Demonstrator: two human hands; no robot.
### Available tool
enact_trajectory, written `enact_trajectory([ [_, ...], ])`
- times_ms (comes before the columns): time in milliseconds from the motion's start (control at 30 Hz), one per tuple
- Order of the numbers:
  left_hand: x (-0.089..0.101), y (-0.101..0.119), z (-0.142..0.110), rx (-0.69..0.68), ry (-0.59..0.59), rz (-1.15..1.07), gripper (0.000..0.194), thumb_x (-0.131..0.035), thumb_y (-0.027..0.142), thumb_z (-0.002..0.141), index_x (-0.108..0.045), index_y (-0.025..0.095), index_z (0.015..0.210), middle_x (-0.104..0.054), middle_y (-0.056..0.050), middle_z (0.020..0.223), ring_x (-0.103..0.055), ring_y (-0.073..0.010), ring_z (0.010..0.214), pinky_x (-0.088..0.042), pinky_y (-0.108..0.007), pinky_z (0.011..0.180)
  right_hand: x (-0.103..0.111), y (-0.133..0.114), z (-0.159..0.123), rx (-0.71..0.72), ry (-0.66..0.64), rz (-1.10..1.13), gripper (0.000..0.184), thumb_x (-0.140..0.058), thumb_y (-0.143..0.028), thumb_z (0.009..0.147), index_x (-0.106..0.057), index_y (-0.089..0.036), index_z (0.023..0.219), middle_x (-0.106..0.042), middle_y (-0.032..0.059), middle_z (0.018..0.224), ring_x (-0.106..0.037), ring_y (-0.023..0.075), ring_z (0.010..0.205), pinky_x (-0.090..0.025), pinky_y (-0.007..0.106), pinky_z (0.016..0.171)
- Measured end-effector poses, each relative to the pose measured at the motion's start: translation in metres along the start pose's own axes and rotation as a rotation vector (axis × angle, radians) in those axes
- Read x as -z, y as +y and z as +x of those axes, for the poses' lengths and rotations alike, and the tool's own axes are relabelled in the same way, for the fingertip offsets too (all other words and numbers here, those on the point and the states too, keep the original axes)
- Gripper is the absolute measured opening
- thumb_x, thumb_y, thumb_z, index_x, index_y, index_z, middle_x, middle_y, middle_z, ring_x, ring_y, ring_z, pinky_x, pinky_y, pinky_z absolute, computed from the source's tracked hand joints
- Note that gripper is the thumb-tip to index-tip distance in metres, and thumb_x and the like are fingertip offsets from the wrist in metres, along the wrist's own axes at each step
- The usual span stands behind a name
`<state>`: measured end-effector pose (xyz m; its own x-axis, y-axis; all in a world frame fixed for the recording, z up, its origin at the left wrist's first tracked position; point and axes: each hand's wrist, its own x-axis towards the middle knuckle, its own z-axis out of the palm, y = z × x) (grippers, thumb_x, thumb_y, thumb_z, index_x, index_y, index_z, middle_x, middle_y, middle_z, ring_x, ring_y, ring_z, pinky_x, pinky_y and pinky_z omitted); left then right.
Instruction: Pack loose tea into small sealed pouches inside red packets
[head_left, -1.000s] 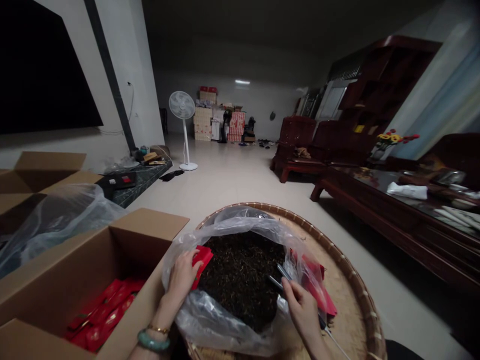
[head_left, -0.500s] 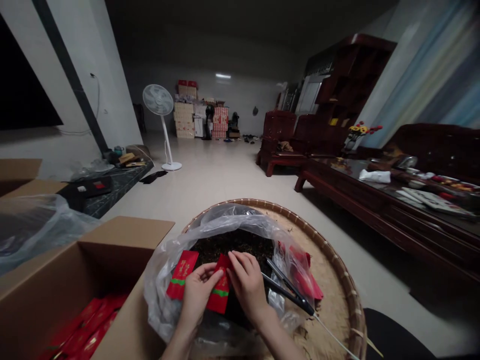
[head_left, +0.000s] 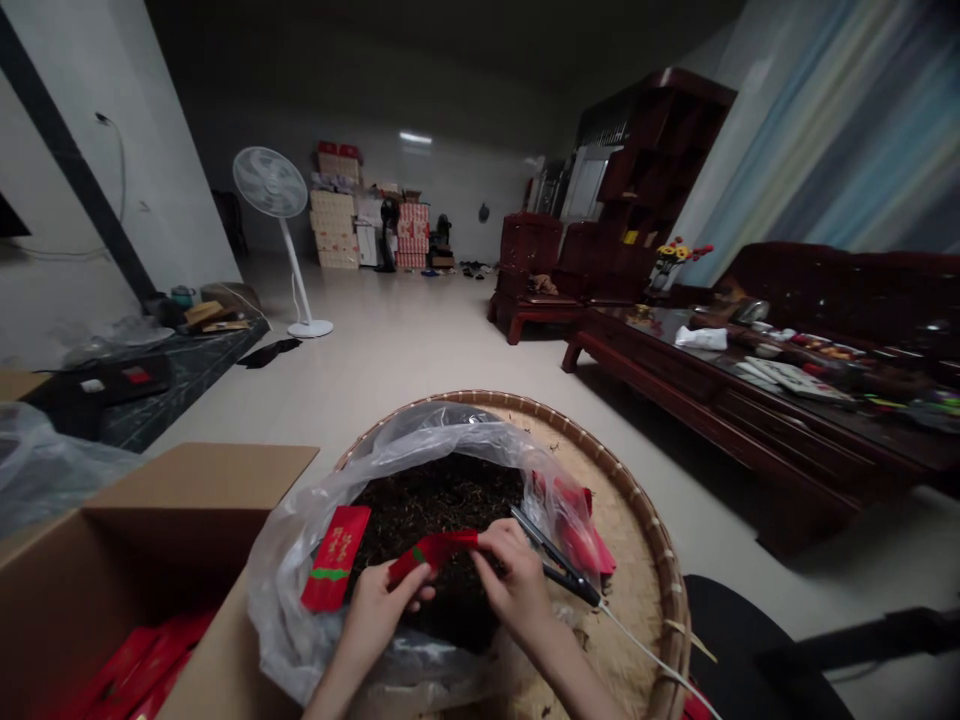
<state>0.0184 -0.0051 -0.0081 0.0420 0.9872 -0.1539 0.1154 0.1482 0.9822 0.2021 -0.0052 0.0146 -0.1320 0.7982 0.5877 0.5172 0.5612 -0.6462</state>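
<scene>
both hands pinching one red packet over the bag of loose tea, left hand + right hand at opposite ends, prob so spills drop back in.

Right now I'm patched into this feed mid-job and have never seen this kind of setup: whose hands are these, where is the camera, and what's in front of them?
There is no machine here. A person wears the camera on the head, looking forward and down, so the two bare hands at the bottom are the person's own. The left hand and the right hand together hold a small red packet, gripped at both ends, over a clear plastic bag full of dark loose leaves. The bag sits in a round woven tray. Another red packet leans on the bag's left side. Scissors lie just right of the right hand. An open cardboard box with more red packets stands on the left.
</scene>
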Motion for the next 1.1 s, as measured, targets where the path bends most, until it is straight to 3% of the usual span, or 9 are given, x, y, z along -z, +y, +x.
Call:
enact_trajectory([
  [100, -0.007, -0.002, -0.002, 0.005, -0.087, 0.025, 0.038, -0.062, 0.046, 0.066, -0.072, 0.010, 0.075, -0.073, -0.011, 0.073, -0.067, -0.0220, 0.064, -0.048, -0.026, 0.053, 0.001, 0.002, -0.006, 0.010, 0.011, -0.025, 0.012, -0.056, -0.021, 0.084, -0.065, -0.019, 0.078, -0.062, 0.0035, 0.069, -0.053, 0.0184, 0.073, -0.044, 0.030, 0.066],
  [300, -0.007, 0.001, -0.006, 0.000, -0.144, 0.047, 0.033, -0.061, 0.040, 0.068, -0.070, 0.010, 0.079, -0.073, -0.008, 0.071, -0.065, -0.0186, 0.060, -0.046, -0.024, 0.053, 0.002, 0.003, -0.012, -0.157, 0.002, 0.077, 0.014, -0.055, -0.024, 0.084, -0.067, -0.019, 0.078, -0.067, 0.0051, 0.077, -0.056, 0.0180, 0.076, -0.045, 0.030, 0.070],
  [467, -0.003, -0.001, -0.006, -0.013, -0.154, 0.087, 0.028, -0.059, 0.036, 0.071, -0.067, 0.010, 0.076, -0.071, -0.008, 0.071, -0.064, -0.0178, 0.059, -0.045, -0.024, 0.054, -0.002, 0.006, -0.014, -0.485, -0.160, 0.468, 0.024, -0.061, -0.040, 0.078, -0.068, -0.017, 0.080, -0.070, 0.0053, 0.078, -0.062, 0.0189, 0.072, -0.048, 0.030, 0.068],
  [600, -0.006, -0.003, -0.006, -0.034, -0.223, 0.118, 0.023, -0.059, 0.031, 0.072, -0.065, 0.010, 0.078, -0.070, -0.006, 0.070, -0.063, -0.0162, 0.058, -0.046, -0.025, 0.057, -0.005, 0.013, -0.011, -0.638, -0.259, 0.692, 0.035, -0.068, -0.046, 0.069, -0.070, -0.017, 0.088, -0.071, 0.0062, 0.084, -0.064, 0.0210, 0.078, -0.048, 0.033, 0.076],
  [767, -0.006, 0.000, -0.006, 0.025, -0.265, 0.043, 0.034, -0.060, 0.024, 0.069, -0.062, 0.010, 0.100, -0.068, -0.003, 0.068, -0.063, -0.0146, 0.055, -0.048, -0.026, 0.057, -0.003, 0.018, -0.009, -0.663, -0.231, 0.726, 0.039, -0.064, -0.053, 0.071, -0.072, -0.015, 0.079, -0.070, 0.0044, 0.071, -0.062, 0.0189, 0.070, -0.046, 0.032, 0.074],
  [967, -0.004, 0.000, -0.006, 0.038, -0.294, 0.095, 0.042, -0.061, 0.015, 0.060, -0.062, 0.012, 0.102, -0.066, 0.000, 0.067, -0.060, -0.0128, 0.050, -0.047, -0.023, 0.051, -0.006, 0.015, -0.013, -0.741, -0.435, 0.821, 0.047, -0.065, -0.058, 0.067, -0.072, -0.014, 0.080, -0.068, 0.0042, 0.067, -0.060, 0.0170, 0.062, -0.046, 0.034, 0.072],
  [1100, -0.002, -0.004, -0.006, 0.051, -0.257, 0.100, 0.048, -0.059, 0.019, 0.066, -0.055, 0.011, 0.113, -0.068, -0.002, 0.069, -0.062, -0.0145, 0.052, -0.049, -0.026, 0.056, -0.009, 0.020, -0.016, -0.729, -0.363, 0.818, 0.051, -0.058, -0.063, 0.072, -0.073, -0.015, 0.081, -0.067, 0.0035, 0.067, -0.059, 0.0173, 0.064, -0.044, 0.034, 0.074],
])
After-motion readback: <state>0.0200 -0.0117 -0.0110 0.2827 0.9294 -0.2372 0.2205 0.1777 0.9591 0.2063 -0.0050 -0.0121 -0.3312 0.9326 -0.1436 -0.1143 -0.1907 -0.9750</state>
